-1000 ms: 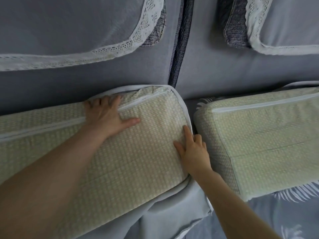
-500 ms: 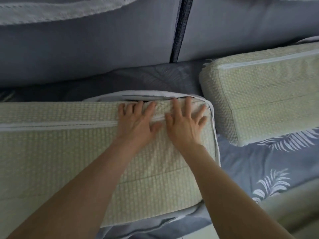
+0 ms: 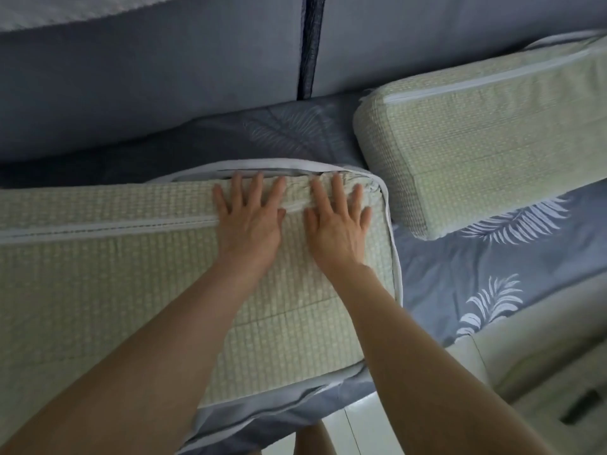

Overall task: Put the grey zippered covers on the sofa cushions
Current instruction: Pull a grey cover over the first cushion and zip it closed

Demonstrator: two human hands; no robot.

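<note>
A long sofa cushion (image 3: 98,290) with a pale green woven face lies across the lower left. A grey zippered cover (image 3: 249,165) edges its far side and right end, and its zipper line (image 3: 108,226) runs along the top face. My left hand (image 3: 253,221) and my right hand (image 3: 338,221) lie flat side by side on the cushion's far right corner, fingers straight and spread, fingertips at the cover's edge. A second green cushion (image 3: 486,142) lies at the upper right.
Grey sofa back cushions (image 3: 147,77) stand behind, split by a dark seam (image 3: 308,47). A blue-grey sheet with white leaf prints (image 3: 476,274) covers the seat under both cushions. Pale floor tiles (image 3: 361,428) show at the bottom right.
One second ago my hands were apart, the right at the cushion's end. Both now lie together on the far right corner. The view has tilted down and the cushion sits farther from the sofa back.
</note>
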